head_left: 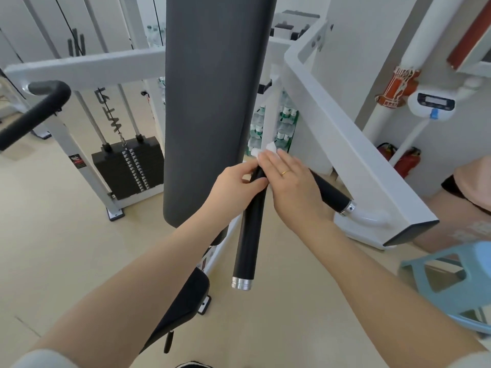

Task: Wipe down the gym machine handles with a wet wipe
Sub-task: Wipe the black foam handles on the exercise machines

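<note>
A black handle [249, 235] with a silver end cap points toward me at the centre of the head view. A second black handle [332, 193] branches off to the right. My left hand [233, 181] pinches the upper part of the near handle from the left. My right hand [289, 181] lies over the junction of the two handles with straight fingers, pressing a white wet wipe [265, 150] against it. Only the wipe's top edge shows above my fingertips. Another black handle [34, 112] curves at the far left.
A tall grey back pad [212, 102] stands just left of my hands. The machine's white frame [358, 155] runs along the right. A black weight stack [127, 166] sits behind left, the black seat [183, 304] below, and a light blue plastic stool [457, 282] at lower right.
</note>
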Available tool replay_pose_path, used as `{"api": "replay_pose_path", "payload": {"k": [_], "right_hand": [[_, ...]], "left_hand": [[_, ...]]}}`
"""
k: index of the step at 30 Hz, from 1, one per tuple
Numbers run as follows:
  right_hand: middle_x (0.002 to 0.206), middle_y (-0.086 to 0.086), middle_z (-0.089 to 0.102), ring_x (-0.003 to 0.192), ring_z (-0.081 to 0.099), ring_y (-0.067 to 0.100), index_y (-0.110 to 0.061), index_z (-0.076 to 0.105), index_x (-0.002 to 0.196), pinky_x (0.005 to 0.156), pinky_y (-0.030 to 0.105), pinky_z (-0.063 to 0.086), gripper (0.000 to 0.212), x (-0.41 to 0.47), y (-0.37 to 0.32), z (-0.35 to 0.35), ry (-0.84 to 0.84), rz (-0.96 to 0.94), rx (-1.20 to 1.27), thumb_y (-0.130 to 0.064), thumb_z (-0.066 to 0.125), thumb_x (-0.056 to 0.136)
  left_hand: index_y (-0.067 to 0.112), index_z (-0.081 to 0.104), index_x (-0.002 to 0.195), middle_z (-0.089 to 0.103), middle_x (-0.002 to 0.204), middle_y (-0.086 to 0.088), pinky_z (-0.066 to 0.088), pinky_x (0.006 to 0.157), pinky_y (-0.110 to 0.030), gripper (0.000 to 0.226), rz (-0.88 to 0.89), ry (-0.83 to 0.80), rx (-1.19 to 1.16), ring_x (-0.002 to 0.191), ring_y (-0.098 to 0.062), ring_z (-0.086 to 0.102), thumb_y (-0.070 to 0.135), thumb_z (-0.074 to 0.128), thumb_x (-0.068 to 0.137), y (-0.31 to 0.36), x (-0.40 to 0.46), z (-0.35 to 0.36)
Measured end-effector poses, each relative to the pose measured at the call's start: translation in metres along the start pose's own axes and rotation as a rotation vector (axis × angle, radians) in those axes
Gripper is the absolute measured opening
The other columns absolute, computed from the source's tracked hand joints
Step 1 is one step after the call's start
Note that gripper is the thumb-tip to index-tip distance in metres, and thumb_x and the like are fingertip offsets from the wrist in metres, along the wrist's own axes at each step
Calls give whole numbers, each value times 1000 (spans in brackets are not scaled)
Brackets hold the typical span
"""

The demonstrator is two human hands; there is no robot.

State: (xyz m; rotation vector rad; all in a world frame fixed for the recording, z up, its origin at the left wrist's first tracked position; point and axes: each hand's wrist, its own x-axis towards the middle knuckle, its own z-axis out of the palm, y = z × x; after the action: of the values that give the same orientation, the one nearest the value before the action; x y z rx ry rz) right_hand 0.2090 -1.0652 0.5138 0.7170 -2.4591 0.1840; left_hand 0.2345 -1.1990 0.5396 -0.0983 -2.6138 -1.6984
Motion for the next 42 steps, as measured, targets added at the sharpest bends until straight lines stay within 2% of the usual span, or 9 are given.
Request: {"api": "replay_pose_path", "payload": {"k": [3,9,12,15,20,26,31,36,42], "right_hand": [[122,14,62,113,58,33,-4,54,125,93,44,47,53,4,-1,-12,-42,34,12,-5,27,79],[126,19,56,110,55,38,-3,41,137,89,40,43,49,-30,23,-19,-131,426,-25,0,44,88],[144,11,40,134,34,27,-12,30,143,106,35,29,55,-3,10,-23,-161,239,102,3,38,90],[146,10,37,135,31,26,-10,30,142,108,33,25,52,2,7,-26,-193,69,142,-1,32,91],[113,17,60,96,57,34,-5,37,137,77,40,43,50,-51,41,-30,-216,451,-28,0,39,88],[134,11,50,117,46,29,-11,23,145,97,33,32,62,-31,36,-28,-284,352,23,0,41,87],[97,12,67,94,60,31,-4,54,122,86,39,45,36,-73,58,-37,-222,464,-113,-2,51,86],[126,14,56,119,47,30,-6,37,138,95,35,34,49,-28,37,-25,-224,362,112,0,36,90],[73,13,65,67,61,31,-1,61,101,62,34,44,17,-67,51,-31,-119,520,-34,-1,57,84]], "left_hand": [[34,61,117,69,98,16,53,79,-20,33,-8,-8,3,85,-7,68,19,59,88,1,1,-3],[33,55,124,63,87,21,49,61,-13,36,-17,-11,66,75,3,62,19,56,90,2,-1,-2],[37,57,117,65,91,19,55,74,-25,33,-11,17,64,80,-3,66,19,56,89,1,-2,0],[39,56,118,64,92,23,55,80,-29,35,-10,39,68,83,-7,67,20,57,89,-1,-3,3],[32,47,133,63,102,11,55,73,-26,42,-51,55,85,86,-14,65,23,53,92,-1,-4,7],[33,41,137,62,108,9,46,65,-19,46,-87,71,88,86,-10,62,26,52,93,-5,-2,11],[32,43,137,61,112,9,47,65,-20,46,-95,79,54,89,-13,61,25,53,93,-4,-2,11],[32,50,130,60,101,18,44,63,-15,41,-78,76,17,80,-1,58,20,54,92,0,-4,8],[40,50,128,66,99,14,54,74,-26,41,-75,64,42,85,-12,65,23,55,91,-2,-5,8]]}}
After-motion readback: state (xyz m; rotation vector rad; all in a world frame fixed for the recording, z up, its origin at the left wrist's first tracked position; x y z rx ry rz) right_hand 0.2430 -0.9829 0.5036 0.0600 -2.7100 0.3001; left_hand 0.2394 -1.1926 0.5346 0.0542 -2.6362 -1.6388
